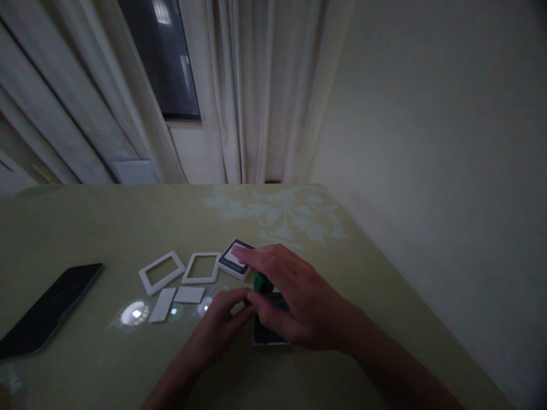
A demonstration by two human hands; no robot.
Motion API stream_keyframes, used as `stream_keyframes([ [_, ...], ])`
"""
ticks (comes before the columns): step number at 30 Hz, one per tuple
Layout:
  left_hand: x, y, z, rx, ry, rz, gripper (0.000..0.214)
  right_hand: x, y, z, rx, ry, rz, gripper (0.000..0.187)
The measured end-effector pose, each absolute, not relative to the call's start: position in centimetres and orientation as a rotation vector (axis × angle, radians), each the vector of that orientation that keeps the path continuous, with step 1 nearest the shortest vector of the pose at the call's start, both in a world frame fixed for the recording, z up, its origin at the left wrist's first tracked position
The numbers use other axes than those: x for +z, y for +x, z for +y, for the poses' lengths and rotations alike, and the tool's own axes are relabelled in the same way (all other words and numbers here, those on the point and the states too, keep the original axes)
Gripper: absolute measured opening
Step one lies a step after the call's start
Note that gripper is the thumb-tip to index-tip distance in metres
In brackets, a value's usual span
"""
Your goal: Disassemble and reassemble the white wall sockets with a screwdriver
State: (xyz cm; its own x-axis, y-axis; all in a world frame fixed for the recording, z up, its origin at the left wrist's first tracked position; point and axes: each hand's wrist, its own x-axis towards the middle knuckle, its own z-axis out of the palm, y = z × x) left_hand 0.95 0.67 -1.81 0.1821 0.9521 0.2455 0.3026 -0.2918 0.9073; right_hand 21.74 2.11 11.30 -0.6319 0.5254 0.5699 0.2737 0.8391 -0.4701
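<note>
My right hand (301, 299) is closed around a small dark green object (262, 283), perhaps a tool handle, mostly hidden by the fingers. Its outstretched index finger passes over a white switch-like unit (234, 261) with a dark inner border. Beneath this hand is a dark rectangular piece (265, 336) with a pale edge, lying on the table. My left hand (226, 316) meets the right thumb beside the green object. Its thumb and fingers are pinched together at the dark piece's left edge; what they grip is hidden.
Two white rectangular frames (201, 254) lie to the left on the greenish table (128, 228). Two small white plates (189, 294) rest nearer me. A black phone or tablet (47, 310) is at far left. A wall (448, 171) borders the right; curtains (273, 91) hang behind.
</note>
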Motion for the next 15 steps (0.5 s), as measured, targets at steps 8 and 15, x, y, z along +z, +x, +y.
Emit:
stream_keyframes([
  [8, -2.1, 1.2, 0.6, 1.177, 1.673, 1.199, 0.026, 10.4, 21.0, 2.1, 0.338, -0.581, -2.211, 0.049],
  [15, -1.7, 2.6, 0.6, 1.195, 1.630, 1.146, 0.027, 9.9, 21.0, 2.4, 0.398, -0.577, -2.183, 0.054],
])
